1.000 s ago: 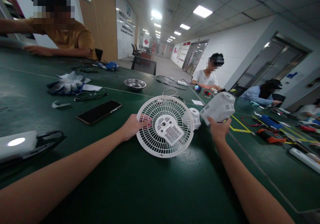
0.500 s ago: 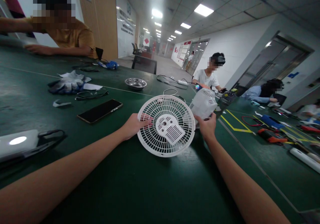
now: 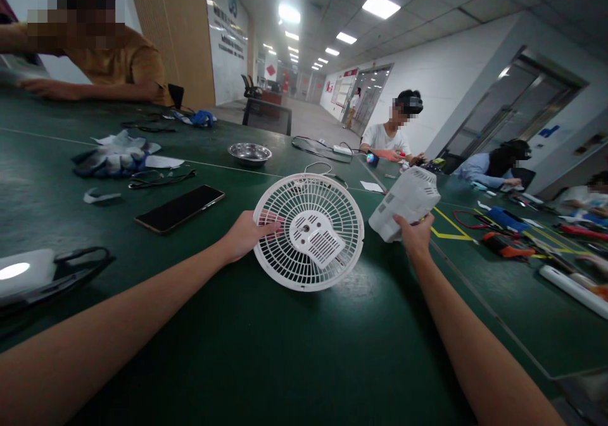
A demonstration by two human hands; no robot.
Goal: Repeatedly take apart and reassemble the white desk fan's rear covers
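The left hand [image 3: 242, 236] is closed on the rim of a round white fan cage [image 3: 270, 264], thumb over the near face and fingers showing through the slats behind. The cage stands tilted just to the right of that hand, with a slotted white cover [image 3: 319, 237] at its middle; what sits inside, behind the slats, is hard to make out. The right hand [image 3: 417, 235] is clamped on the lower part of a white plastic housing [image 3: 403, 201] with vent slots at its upper end, held apart from the cage, to its right; the inside of the housing is hidden. Beyond the left hand is a round metal bowl [image 3: 250, 154], upright on the green table [image 3: 228, 350], its open top showing a shiny inside with bright reflections; whether anything small lies in it cannot be told. A white cord [image 3: 319, 165] loops behind the cage. To the left of the left hand lies a dark phone [image 3: 180, 209], with gloves [image 3: 114, 154] and a sheet of paper [image 3: 164, 162] farther off. Past the right hand, a person in a white shirt [image 3: 387, 140] sits at the table, and an orange and black tool [image 3: 507, 245] lies to its right.
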